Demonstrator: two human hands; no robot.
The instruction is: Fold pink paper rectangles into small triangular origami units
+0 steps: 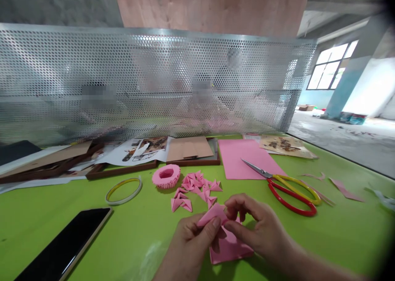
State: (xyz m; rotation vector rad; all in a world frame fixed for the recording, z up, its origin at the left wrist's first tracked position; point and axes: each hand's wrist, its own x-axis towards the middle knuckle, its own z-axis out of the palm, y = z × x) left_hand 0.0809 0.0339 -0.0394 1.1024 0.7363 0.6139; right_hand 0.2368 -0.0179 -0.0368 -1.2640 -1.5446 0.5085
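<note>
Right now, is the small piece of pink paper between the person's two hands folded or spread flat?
Folded: the pink paper pinched between the left hand and right hand shows a bent, angled flap, not a flat sheet.

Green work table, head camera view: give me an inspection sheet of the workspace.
Surface: glossy green table, pink paper offcuts at right.
Job's things: folded pink paper piece, pink paper sheet beneath it, small folded pink triangles, pink ring-shaped paper assembly.
Clutter: red-and-yellow-handled steel scissors, black smartphone, brown frames.
Grippers: left hand and right hand both pinch the folded piece.
Cables: nothing seen.
Surroundings: perforated metal screen, blurred people behind it.
</note>
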